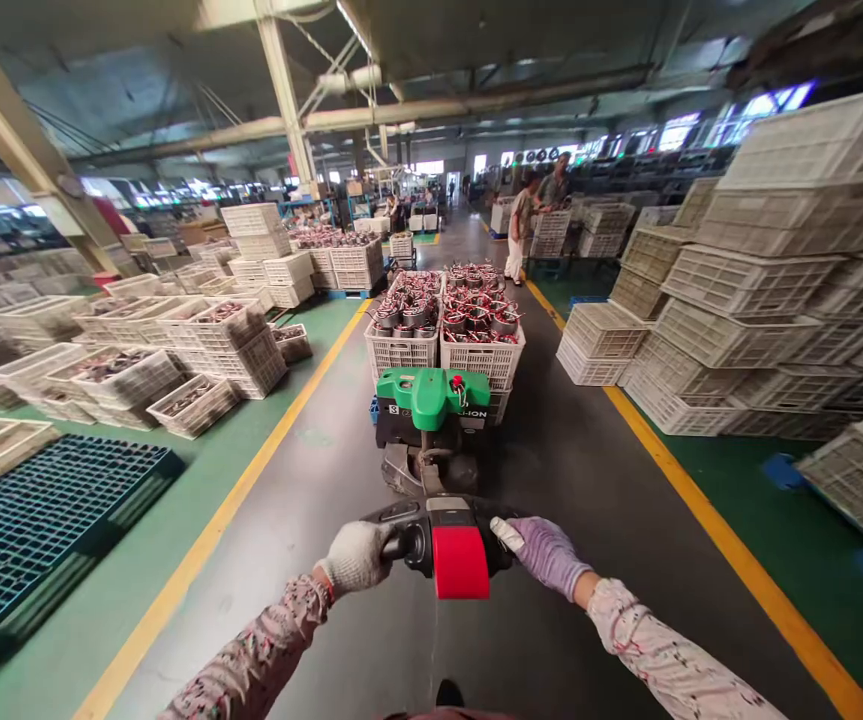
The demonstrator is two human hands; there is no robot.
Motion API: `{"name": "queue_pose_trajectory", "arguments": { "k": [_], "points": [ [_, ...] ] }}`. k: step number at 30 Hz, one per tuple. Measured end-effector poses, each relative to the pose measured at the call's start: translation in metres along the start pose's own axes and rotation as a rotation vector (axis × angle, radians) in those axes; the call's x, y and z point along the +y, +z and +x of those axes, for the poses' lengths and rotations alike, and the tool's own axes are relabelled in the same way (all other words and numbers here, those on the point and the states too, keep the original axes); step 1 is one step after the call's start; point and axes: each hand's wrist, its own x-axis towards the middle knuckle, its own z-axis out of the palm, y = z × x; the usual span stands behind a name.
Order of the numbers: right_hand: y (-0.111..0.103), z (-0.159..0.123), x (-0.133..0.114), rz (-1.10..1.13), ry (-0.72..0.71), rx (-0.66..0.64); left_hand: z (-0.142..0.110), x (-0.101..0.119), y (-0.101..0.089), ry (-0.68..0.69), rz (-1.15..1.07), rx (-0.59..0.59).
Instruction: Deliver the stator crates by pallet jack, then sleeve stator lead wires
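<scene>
My left hand [358, 557] is closed around the control handle [449, 508]; my right hand [547, 553] appears closed on its opposite side.

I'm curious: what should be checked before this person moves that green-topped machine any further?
1. Left hand gripping the handle: ok.
2. Right hand on the handle: ok.
3. Loaded crates sitting upright beyond the green-topped machine: ok.
4. Load secured against sliding: cannot tell.
5. People well away from the route: not ok, I'd say; a person stands by the right yellow line ahead.
</scene>
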Motion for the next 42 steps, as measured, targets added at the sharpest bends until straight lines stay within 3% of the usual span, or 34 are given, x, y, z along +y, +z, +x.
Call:
{"name": "queue_pose_trajectory", "arguments": {
  "k": [10,18,27,35,42],
  "points": [
    [-0.05,0.1,-0.012,0.021,0.064,-0.016,0.102,-0.06,-0.056,0.088,0.009,-0.066],
    [-0.075,0.178,-0.024,0.022,0.145,0.022,0.177,-0.107,-0.098,0.157,0.016,-0.098],
    [-0.105,0.245,-0.017,0.017,0.19,0.025,0.253,-0.134,-0.132,0.203,-0.004,-0.104],
    [-0.129,0.325,-0.033,0.021,0.19,0.0,0.324,-0.188,-0.164,0.243,0.005,-0.081],
    [-0.157,0.398,-0.02,0.031,0.2,0.025,0.403,-0.213,-0.195,0.234,0.027,-0.075]
  ]
}}
